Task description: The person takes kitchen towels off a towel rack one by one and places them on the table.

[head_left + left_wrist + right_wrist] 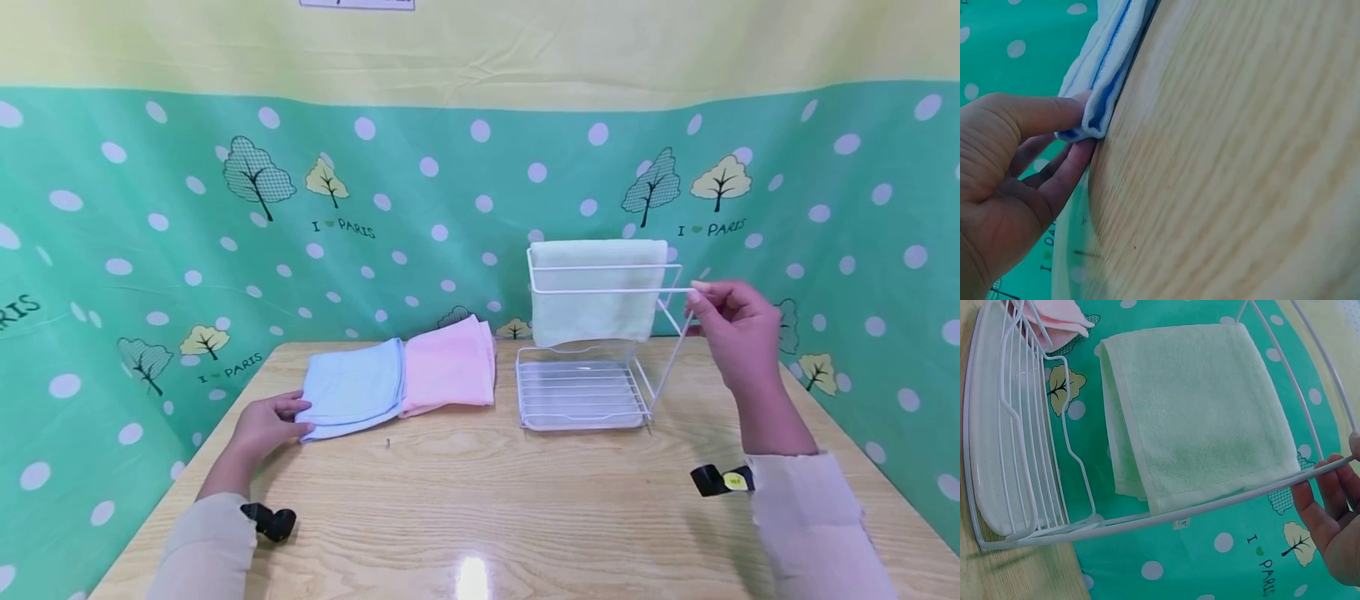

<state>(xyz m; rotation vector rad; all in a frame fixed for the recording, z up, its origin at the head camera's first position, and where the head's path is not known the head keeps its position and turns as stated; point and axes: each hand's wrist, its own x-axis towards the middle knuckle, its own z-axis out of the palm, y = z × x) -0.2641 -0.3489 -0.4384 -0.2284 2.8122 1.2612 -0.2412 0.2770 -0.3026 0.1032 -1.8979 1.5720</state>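
The left hand [270,427] pinches the left edge of the blue towel [352,387], which lies folded immediately to its right. From here I judge the cloth light, soft and limp; grip all layers together at the edge. Farther right of that hand lies the pink towel [450,367]. The green towel [600,321] hangs on the rack [592,291], left of the right hand [738,329], which pinches the rack's upper corner. The rack appears stiff, light and possibly slippery; hold its frame.

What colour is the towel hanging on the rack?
The towel is pale green, clearest in the right wrist view.
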